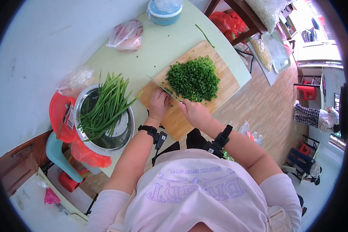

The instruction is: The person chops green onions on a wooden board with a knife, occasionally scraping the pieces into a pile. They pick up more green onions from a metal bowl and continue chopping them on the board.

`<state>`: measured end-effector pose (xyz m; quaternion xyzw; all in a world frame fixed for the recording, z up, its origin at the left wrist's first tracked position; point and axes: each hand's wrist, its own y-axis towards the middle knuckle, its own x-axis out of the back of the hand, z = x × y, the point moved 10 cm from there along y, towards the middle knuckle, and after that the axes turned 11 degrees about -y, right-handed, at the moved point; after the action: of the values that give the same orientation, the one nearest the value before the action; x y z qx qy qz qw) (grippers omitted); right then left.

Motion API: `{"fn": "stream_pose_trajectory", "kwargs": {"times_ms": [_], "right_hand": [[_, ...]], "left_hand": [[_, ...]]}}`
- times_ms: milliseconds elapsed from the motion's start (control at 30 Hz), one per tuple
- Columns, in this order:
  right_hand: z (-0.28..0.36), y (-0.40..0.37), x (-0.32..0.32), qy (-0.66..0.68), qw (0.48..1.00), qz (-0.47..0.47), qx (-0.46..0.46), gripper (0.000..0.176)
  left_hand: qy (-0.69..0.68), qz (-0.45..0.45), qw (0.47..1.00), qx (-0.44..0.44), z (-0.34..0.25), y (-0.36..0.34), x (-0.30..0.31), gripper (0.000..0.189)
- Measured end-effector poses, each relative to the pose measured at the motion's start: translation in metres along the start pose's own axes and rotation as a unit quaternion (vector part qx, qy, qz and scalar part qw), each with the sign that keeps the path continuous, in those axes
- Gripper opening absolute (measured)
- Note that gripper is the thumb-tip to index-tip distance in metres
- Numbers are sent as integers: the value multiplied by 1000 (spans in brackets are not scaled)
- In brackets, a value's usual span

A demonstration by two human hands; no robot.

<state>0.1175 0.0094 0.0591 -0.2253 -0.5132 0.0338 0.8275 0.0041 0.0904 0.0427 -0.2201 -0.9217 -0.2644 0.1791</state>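
My right hand is closed around the handle of a kitchen knife, whose blade points to the upper left across a wooden cutting board. Just on the near side of the blade, my left hand rests on the board with its fingers curled. What lies under those fingers is hidden, though a few green bits show by the blade. Beyond the knife is a large heap of finely chopped chives. To the left, long uncut chives lie in a metal colander basin and stick out over its rim.
A red basin with a grater stands beside the colander. Bagged meat and a blue tub sit along the table's far side. One stray chive lies past the board. Two people are across the room at right.
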Motion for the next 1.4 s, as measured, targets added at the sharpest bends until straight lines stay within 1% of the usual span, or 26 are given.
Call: {"fn": "stream_pose_trajectory", "kwargs": {"times_ms": [133, 200, 267, 367, 433, 500, 533, 600, 633, 733, 833, 900, 933, 1000, 1100, 1133, 1200, 1233, 1300, 1400], "right_hand": [[4, 23, -21, -28, 1000, 0, -6, 41], [9, 26, -21, -25, 999, -24, -1, 41], [8, 26, -21, -19, 999, -31, 3, 41], [8, 25, -20, -9, 999, -35, 0, 41], [6, 24, -17, -7, 999, -34, -9, 40], [0, 26, -11, 43, 998, -41, -22, 40], [-4, 28, -12, 45, 998, -41, -22, 40], [-16, 30, -12, 134, 989, -59, -36, 41], [-17, 28, -11, 136, 988, -59, -35, 41], [-29, 18, -7, 127, 987, -75, -65, 42], [-21, 9, 4, 107, 990, -87, -43, 41], [-11, 2, 7, 77, 996, -40, -31, 37], [-12, 0, 6, 77, 996, -41, -31, 37], [-9, -5, 9, 31, 997, -69, -10, 37], [-9, -10, 6, 18, 998, -62, -8, 38], [-8, -10, 8, 18, 998, -63, -7, 38], [-13, -12, 5, 28, 998, -38, -37, 40], [-15, -11, 4, 29, 998, -38, -37, 40], [-26, -10, -1, 70, 996, -34, -48, 41], [-32, -9, -2, 76, 995, -45, -49, 40]], "left_hand": [[19, 7, 1000, 8, -1, -1, -2, 17], [24, 9, 1000, 16, -3, 0, 2, 17], [-4, 26, 1000, 7, -11, 4, 3, 18], [23, 38, 999, -16, -12, 0, 2, 18], [22, 35, 999, -16, -7, -4, 0, 17], [21, 32, 999, -14, -5, -5, -1, 16], [31, 32, 999, -13, -6, -4, 0, 16], [44, 32, 998, -13, -5, -4, 1, 16], [44, 23, 999, -17, -5, -4, 2, 15], [46, 14, 999, -18, -6, -2, 1, 14], [35, 7, 999, -2, -1, 0, -2, 14], [21, 0, 1000, 11, 4, 0, -3, 15], [17, -2, 1000, 11, 4, 0, -2, 15], [12, -5, 1000, 13, 5, -1, -1, 16], [12, 2, 1000, 16, 6, 1, -2, 15], [19, -1, 1000, 17, 6, 1, -1, 15], [25, -2, 999, 19, 4, 0, 1, 14], [23, -3, 1000, 19, 3, 1, 1, 14], [22, -6, 1000, 18, 4, 3, 1, 13], [34, -13, 999, 11, 4, 2, 4, 13]]}}
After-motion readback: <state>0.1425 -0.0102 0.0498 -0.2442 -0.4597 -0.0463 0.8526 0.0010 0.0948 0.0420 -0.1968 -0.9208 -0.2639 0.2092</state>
